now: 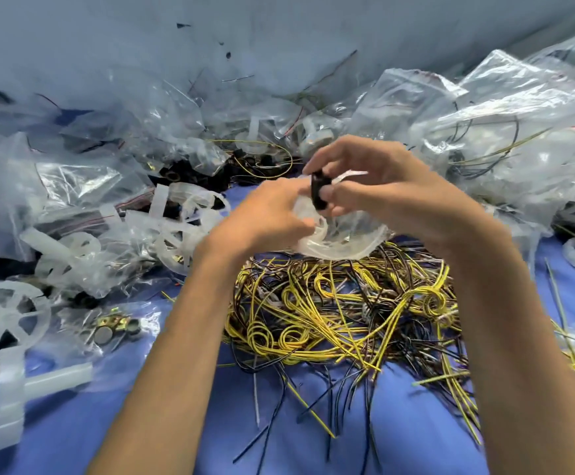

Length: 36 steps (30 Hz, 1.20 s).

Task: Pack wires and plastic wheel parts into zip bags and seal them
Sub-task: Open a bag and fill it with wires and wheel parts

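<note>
Both hands meet above a tangled heap of yellow and black wires (341, 313) on the blue cloth. My left hand (265, 214) grips a clear zip bag (341, 240) with translucent white wheel parts inside. My right hand (378, 183) pinches a small black part (317, 192) at the bag's mouth, with a strip of the bag's top edge sticking out past the fingers. Whether the bag's seal is closed is hidden by the fingers.
Filled clear zip bags (505, 125) pile up at the right and back. More bags and loose white wheels (3, 320) lie at the left, with a bag of small metal motors (111, 329). Black ring parts (190, 174) sit behind. Blue cloth (399, 433) shows near me.
</note>
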Each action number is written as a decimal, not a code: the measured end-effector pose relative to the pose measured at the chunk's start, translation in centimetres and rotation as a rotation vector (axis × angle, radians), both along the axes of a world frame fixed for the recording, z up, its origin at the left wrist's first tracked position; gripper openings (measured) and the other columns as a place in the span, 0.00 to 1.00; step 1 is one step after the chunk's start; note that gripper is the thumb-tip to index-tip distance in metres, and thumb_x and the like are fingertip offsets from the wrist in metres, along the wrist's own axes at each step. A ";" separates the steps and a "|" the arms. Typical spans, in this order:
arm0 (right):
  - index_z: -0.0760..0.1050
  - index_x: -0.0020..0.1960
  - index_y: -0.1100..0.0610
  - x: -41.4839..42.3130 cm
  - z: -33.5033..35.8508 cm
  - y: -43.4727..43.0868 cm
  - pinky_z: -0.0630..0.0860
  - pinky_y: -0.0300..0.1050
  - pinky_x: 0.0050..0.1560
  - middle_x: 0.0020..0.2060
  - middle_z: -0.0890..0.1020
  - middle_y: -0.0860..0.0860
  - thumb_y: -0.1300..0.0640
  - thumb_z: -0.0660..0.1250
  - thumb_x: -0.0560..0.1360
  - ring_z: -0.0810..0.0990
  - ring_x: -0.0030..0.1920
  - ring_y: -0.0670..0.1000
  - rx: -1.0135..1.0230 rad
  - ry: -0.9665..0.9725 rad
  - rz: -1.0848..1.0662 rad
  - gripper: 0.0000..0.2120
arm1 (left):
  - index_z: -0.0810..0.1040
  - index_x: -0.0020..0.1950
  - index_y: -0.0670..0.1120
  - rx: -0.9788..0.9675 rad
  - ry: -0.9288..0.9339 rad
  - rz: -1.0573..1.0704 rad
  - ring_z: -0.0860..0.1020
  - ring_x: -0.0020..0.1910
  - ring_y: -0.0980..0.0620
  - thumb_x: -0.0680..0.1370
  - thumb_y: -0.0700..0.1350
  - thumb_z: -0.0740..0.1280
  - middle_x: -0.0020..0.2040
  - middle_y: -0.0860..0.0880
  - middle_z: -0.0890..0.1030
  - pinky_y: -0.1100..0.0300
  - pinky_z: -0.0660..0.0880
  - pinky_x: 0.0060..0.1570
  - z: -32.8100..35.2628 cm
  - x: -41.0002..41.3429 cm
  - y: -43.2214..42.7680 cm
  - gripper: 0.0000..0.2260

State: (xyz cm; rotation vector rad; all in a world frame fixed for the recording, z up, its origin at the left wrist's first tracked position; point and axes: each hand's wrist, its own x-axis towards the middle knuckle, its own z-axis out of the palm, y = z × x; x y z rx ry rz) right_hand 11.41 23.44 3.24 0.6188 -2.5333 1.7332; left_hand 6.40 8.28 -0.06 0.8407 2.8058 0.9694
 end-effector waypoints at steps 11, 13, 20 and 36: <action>0.79 0.54 0.54 -0.9 -1.1 0.6 0.72 0.32 0.35 0.47 0.83 0.53 0.60 0.66 0.74 0.81 0.44 0.49 0.506 0.155 -0.377 0.10 | 0.72 0.68 0.53 -0.074 0.092 0.081 0.76 0.52 0.49 0.69 0.44 0.70 0.62 0.50 0.77 0.64 0.67 0.51 0.4 0.0 0.3 0.26; 0.79 0.53 0.53 -0.6 -0.7 0.6 0.74 0.35 0.36 0.45 0.83 0.53 0.59 0.67 0.73 0.81 0.42 0.48 0.490 0.152 -0.364 0.09 | 0.72 0.67 0.53 -0.030 0.076 0.081 0.76 0.47 0.50 0.68 0.43 0.70 0.61 0.50 0.77 0.59 0.73 0.54 0.6 0.2 0.4 0.26; 0.80 0.51 0.51 -0.6 -1.1 -0.1 0.79 0.48 0.48 0.44 0.83 0.54 0.54 0.69 0.71 0.81 0.46 0.53 0.631 0.089 -0.341 0.09 | 0.68 0.63 0.51 0.015 0.073 0.042 0.74 0.41 0.44 0.67 0.40 0.69 0.59 0.50 0.77 0.50 0.76 0.45 1.0 0.5 0.7 0.25; 0.74 0.65 0.53 -1.6 -1.5 -1.0 0.72 0.48 0.61 0.62 0.78 0.53 0.62 0.67 0.72 0.75 0.62 0.52 0.722 0.192 -0.285 0.22 | 0.65 0.62 0.49 -0.017 0.099 0.014 0.72 0.35 0.55 0.69 0.42 0.68 0.44 0.51 0.75 0.56 0.67 0.35 1.1 0.4 0.5 0.23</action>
